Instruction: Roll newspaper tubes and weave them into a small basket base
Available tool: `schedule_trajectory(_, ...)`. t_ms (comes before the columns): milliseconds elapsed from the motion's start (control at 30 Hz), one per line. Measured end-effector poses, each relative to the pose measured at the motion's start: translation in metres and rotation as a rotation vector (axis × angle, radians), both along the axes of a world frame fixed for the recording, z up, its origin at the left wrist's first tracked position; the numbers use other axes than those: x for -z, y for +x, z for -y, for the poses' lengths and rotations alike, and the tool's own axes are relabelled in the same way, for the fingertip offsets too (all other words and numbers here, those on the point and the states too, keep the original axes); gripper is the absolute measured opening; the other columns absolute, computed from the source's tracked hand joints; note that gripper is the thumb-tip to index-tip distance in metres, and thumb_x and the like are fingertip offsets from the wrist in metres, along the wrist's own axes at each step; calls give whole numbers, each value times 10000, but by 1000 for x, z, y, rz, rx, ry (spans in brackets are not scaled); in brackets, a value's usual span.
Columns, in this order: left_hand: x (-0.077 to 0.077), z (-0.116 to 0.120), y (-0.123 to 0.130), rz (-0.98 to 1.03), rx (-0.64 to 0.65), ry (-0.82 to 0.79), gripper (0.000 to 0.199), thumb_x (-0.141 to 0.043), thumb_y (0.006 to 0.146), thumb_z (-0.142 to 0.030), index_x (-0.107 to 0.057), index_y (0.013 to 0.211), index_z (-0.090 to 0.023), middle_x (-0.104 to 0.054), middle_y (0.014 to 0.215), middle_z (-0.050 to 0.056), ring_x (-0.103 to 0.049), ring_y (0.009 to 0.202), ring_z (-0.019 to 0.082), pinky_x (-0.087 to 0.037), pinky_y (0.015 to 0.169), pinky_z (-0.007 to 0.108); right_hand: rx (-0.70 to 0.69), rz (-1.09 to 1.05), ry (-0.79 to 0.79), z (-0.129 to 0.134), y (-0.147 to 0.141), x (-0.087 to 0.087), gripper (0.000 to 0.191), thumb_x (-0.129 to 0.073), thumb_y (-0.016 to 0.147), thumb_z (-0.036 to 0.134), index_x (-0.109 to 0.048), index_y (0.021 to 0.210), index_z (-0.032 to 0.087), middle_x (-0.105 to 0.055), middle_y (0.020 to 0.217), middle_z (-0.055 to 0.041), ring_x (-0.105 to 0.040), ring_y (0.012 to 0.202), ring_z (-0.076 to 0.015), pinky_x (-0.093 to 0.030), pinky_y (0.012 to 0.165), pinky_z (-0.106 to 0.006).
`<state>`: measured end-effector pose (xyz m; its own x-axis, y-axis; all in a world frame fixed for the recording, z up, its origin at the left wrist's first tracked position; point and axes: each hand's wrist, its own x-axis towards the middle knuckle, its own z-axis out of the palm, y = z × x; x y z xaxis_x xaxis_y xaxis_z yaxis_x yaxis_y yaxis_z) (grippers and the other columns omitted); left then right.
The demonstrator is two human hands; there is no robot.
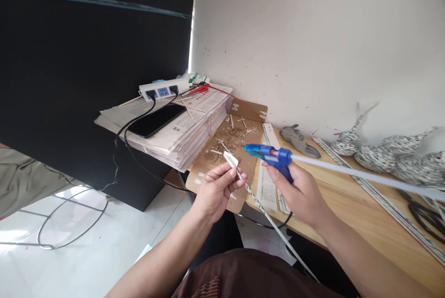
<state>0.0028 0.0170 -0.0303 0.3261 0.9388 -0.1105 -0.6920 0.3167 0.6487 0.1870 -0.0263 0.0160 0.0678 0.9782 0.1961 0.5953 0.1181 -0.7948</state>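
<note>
My left hand [219, 187] pinches a thin rolled newspaper stick [259, 205], whose loose white paper end [231, 159] stands up past the fingertips. From there the stick slants down to the right toward my lap. Wrapped around the handle of a blue glue gun [274, 156] is my right hand [302, 191]. The gun's nozzle points left, a little above and to the right of the paper end, apart from it. A long whitish glue stick [347, 170] runs out of the gun's back toward the right edge.
A newspaper stack [187, 136] bears a phone [158, 119] and a power strip [165, 89]. Paper scraps lie on stained cardboard [239, 136]. Along the wall are a grey glove [299, 141], several woven paper shapes [378, 156] and long paper sticks [382, 200]. Black cables hang left.
</note>
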Motion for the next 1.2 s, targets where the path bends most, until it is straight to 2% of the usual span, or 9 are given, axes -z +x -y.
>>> schedule_trajectory(100,-1,1,-2,-13,-7,1,241,-772,716,-181,-735,946,-118,-690,789,43,-706,775,151,-587,710,192,13,-439,-145,-32,-1,16,362,-513,866,577,-502,902,217,-487,592,52,-482,460,-99,-341,412,-203)
schedule_trajectory(200,-3,3,-3,-30,-13,16,235,-766,728,-206,-730,943,-120,-678,766,35,-704,776,150,-586,707,191,49,-592,-268,-70,-8,33,408,-476,865,618,-472,858,210,-534,596,32,-524,440,-107,-272,342,-179)
schedule_trajectory(433,-6,3,-7,-81,-4,66,191,-732,769,-233,-717,928,-129,-657,781,28,-700,800,155,-584,697,193,118,-434,-533,-143,-43,50,554,-188,956,596,-521,877,161,-562,587,-13,-536,388,-122,-321,335,-216)
schedule_trajectory(667,-5,2,-8,-100,-27,58,192,-733,770,-227,-702,934,-133,-632,723,11,-705,803,158,-587,698,192,104,-151,-553,-165,-45,45,671,-269,884,708,-611,819,134,-620,593,-90,-596,475,-198,-439,479,-306)
schedule_trajectory(800,-2,1,-5,-107,-28,20,214,-749,754,-231,-696,936,-130,-636,718,12,-710,814,164,-588,716,195,35,227,-286,-141,-25,27,594,-433,849,682,-610,663,147,-669,752,-168,-646,857,-279,-449,715,-327)
schedule_trajectory(867,-1,0,-2,-107,-33,2,216,-755,747,-232,-693,928,-131,-640,720,12,-711,815,166,-590,717,197,-50,248,-206,-113,-16,20,566,-436,861,660,-621,688,154,-678,805,-142,-634,864,-247,-440,719,-308)
schedule_trajectory(1000,0,-1,5,-100,-41,-18,211,-764,735,-219,-691,912,-130,-645,717,6,-705,773,142,-591,705,193,-398,-176,-411,-37,-7,19,486,-505,848,626,-629,907,160,-649,735,-39,-605,631,-144,-449,582,-252)
schedule_trajectory(1100,-2,1,16,-92,-14,-19,190,-772,725,-212,-690,875,-129,-652,747,11,-707,803,153,-590,698,187,-270,-287,-333,5,-3,22,358,-616,822,522,-596,850,166,-602,689,5,-591,607,-117,-449,585,-233)
schedule_trajectory(1200,-5,6,27,-94,39,-11,178,-772,725,-208,-691,859,-122,-651,750,17,-705,863,170,-584,714,180,-178,-336,-322,19,7,23,361,-567,859,510,-600,787,157,-565,650,16,-542,529,-89,-419,533,-221)
